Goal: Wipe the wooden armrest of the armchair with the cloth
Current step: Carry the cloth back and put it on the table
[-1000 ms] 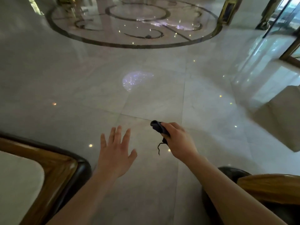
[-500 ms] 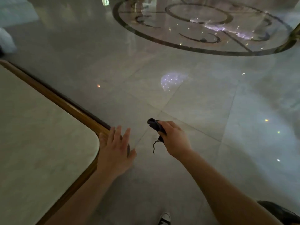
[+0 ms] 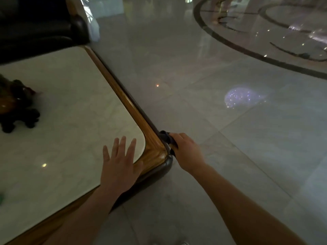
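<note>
My right hand is shut on a small dark cloth, holding it beside the rounded corner of a low table. My left hand hovers open, fingers spread, over the table's white marble top near that corner. A dark leather armchair with a rounded wood-trimmed armrest stands at the far upper left, beyond the table and well away from both hands.
The low table has a white marble top and a wooden rim. A dark ornament sits on its left side. Polished marble floor spreads to the right, with a circular inlay at the upper right.
The view has swung left: the table now fills the left half and the far armchair has come into sight. Both hands kept their pose, the cloth now beside the table corner.
</note>
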